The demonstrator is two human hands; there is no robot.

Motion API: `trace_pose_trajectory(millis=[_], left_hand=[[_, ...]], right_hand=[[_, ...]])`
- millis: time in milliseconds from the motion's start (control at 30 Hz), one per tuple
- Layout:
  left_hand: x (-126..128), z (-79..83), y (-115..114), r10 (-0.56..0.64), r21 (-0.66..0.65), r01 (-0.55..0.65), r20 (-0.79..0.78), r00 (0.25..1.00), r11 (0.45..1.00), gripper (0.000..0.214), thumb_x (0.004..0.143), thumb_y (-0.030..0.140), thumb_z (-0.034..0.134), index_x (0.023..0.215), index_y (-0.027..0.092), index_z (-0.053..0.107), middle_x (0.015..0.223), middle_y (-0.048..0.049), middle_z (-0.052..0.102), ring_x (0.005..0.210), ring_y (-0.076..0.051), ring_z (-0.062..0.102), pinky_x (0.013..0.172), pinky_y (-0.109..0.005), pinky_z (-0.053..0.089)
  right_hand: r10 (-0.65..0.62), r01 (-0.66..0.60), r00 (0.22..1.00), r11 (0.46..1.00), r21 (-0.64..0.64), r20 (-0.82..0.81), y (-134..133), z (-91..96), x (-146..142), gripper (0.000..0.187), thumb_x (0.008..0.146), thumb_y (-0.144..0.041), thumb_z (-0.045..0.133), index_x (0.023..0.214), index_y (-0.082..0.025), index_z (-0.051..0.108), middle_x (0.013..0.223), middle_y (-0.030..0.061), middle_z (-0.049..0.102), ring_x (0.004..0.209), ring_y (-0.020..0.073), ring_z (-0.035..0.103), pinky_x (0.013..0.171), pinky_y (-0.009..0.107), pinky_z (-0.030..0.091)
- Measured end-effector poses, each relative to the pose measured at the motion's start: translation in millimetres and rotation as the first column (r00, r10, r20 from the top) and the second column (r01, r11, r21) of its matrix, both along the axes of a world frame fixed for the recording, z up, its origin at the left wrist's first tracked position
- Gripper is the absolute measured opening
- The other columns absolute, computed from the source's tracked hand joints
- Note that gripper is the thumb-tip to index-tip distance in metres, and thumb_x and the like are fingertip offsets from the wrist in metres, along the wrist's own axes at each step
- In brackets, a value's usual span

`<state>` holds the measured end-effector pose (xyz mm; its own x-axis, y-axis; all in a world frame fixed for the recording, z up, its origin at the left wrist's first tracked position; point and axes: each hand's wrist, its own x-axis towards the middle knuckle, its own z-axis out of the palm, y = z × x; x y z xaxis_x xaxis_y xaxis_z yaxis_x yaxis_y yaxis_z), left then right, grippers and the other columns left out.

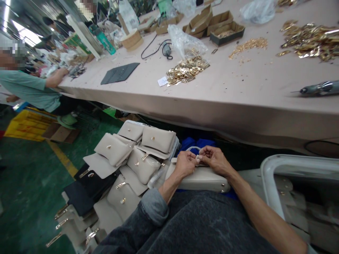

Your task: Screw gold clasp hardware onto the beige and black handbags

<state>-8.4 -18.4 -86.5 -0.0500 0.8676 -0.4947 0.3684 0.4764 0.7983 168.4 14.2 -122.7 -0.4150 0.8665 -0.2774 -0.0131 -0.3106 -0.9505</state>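
Note:
A beige handbag lies on my lap, with its base and small metal feet toward me. My left hand and my right hand meet at the bag's far upper edge. Both have their fingertips pinched together around a small pale piece, perhaps a strap end; the fingers cover most of it. A thin curved handle shows just beyond the fingers. Blue material lies behind and under the bag.
Beige bag parts with gold clasps are piled at my left, near black ones. A white bin stands at right. The table ahead bears gold hardware and an electric screwdriver. A co-worker is at far left.

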Motion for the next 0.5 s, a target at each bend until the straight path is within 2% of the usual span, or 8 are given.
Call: trace_pose_trajectory(millis=[100, 167, 233, 367, 500], left_hand=[[1.6, 2.3, -2.0, 0.012, -0.066, -0.005, 0.108, 0.994, 0.998, 0.019, 0.098, 0.021, 0.056, 0.103, 0.008, 0.07, 0.053, -0.0006, 0.063, 0.039, -0.013, 0.06, 0.038, -0.016, 0.042], [1.9, 4.8, -4.1, -0.005, -0.062, 0.016, 0.179, 0.984, 0.998, 0.023, 0.097, 0.018, 0.059, 0.113, 0.008, 0.071, 0.066, -0.0045, 0.07, 0.046, -0.015, 0.067, 0.039, -0.015, 0.044], [1.5, 6.9, -5.6, -0.044, -0.02, 0.048, 0.178, 0.983, 0.999, 0.027, 0.093, 0.016, 0.065, 0.117, 0.011, 0.072, 0.08, -0.0071, 0.075, 0.052, -0.014, 0.07, 0.04, -0.014, 0.044], [1.1, 5.5, -2.9, -0.078, 0.048, 0.075, 0.08, 0.994, 0.996, 0.018, 0.088, 0.015, 0.069, 0.104, 0.013, 0.077, 0.086, -0.0073, 0.076, 0.046, -0.011, 0.065, 0.042, -0.016, 0.044], [3.7, -1.2, 3.3, -0.007, 0.069, 0.006, 0.011, 1.0, 0.998, 0.01, 0.081, 0.011, 0.073, 0.091, 0.011, 0.073, 0.077, -0.0047, 0.073, 0.043, -0.01, 0.06, 0.046, -0.018, 0.046]], right_hand=[[-0.021, 0.018, 0.999, 0.998, -0.063, -0.044, 0.9, -2.4, 1.4, 0.048, 0.071, -0.052, 0.088, 0.096, -0.017, 0.065, 0.085, 0.0059, 0.071, 0.077, 0.0208, 0.069, 0.075, 0.034, 0.059], [-0.039, 0.035, 0.998, 0.997, -0.073, -0.05, 2.1, -4.2, 2.8, 0.047, 0.071, -0.051, 0.088, 0.095, -0.017, 0.066, 0.083, 0.0058, 0.071, 0.076, 0.0206, 0.069, 0.073, 0.032, 0.058], [-0.045, 0.044, 0.998, 0.998, -0.042, -0.036, 3.2, -5.4, 4.2, 0.043, 0.074, -0.049, 0.086, 0.095, -0.016, 0.067, 0.083, 0.006, 0.071, 0.076, 0.0197, 0.069, 0.07, 0.03, 0.055], [-0.06, 0.059, 0.998, 0.998, 0.035, 0.005, 3.0, -1.2, 6.3, 0.038, 0.077, -0.046, 0.083, 0.096, -0.016, 0.069, 0.085, 0.0063, 0.072, 0.078, 0.0196, 0.068, 0.072, 0.03, 0.053], [-0.036, 0.024, 0.996, 0.99, 0.141, 0.084, 2.3, 11.6, 5.3, 0.033, 0.082, -0.047, 0.077, 0.097, -0.017, 0.072, 0.086, 0.0055, 0.072, 0.077, 0.02, 0.066, 0.07, 0.03, 0.05]])
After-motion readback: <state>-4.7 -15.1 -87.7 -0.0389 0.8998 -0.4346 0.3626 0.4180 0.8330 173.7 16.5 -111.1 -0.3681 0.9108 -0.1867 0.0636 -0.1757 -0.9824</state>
